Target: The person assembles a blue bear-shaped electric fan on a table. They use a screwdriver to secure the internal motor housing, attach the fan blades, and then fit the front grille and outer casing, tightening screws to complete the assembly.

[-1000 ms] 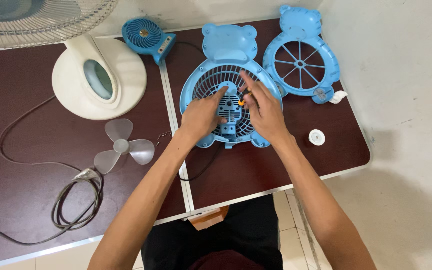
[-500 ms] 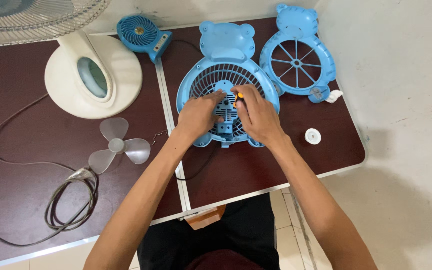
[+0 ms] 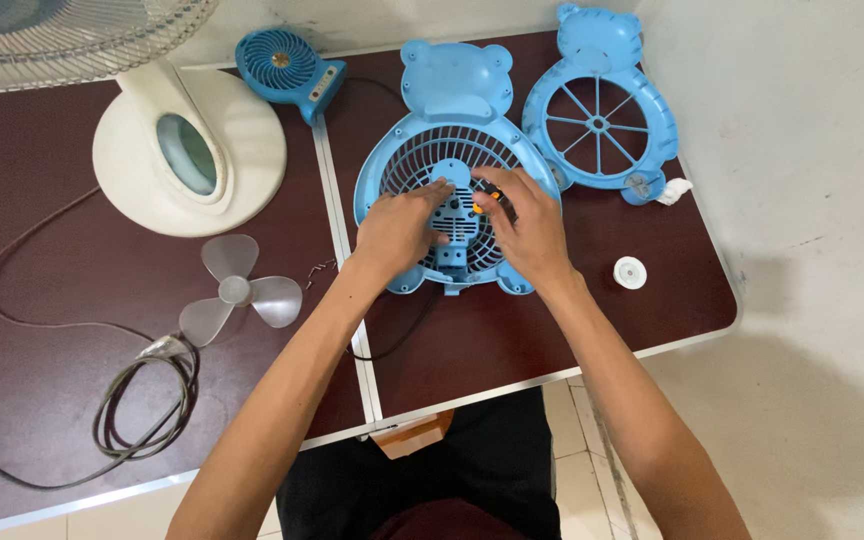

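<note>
A light-blue bear-shaped fan housing (image 3: 455, 110) lies flat on the dark brown table, its round grille facing up. My left hand (image 3: 396, 232) rests on the grille's left side, fingers pressing near the central motor cover (image 3: 455, 215). My right hand (image 3: 530, 228) grips a small screwdriver with an orange-and-black handle (image 3: 484, 203), its tip held at the motor cover. The screwdriver's shaft is mostly hidden by my fingers.
A matching blue front grille (image 3: 600, 110) lies at the back right. A small blue handheld fan (image 3: 287, 62), a white fan base (image 3: 190, 150), a clear three-blade propeller (image 3: 239, 291), loose screws (image 3: 320, 268), a coiled cable (image 3: 142, 395) and a white cap (image 3: 629, 272) lie around.
My right hand has drawn in over the motor cover and closed around the screwdriver, turning slightly. My left hand stays on the grille.
</note>
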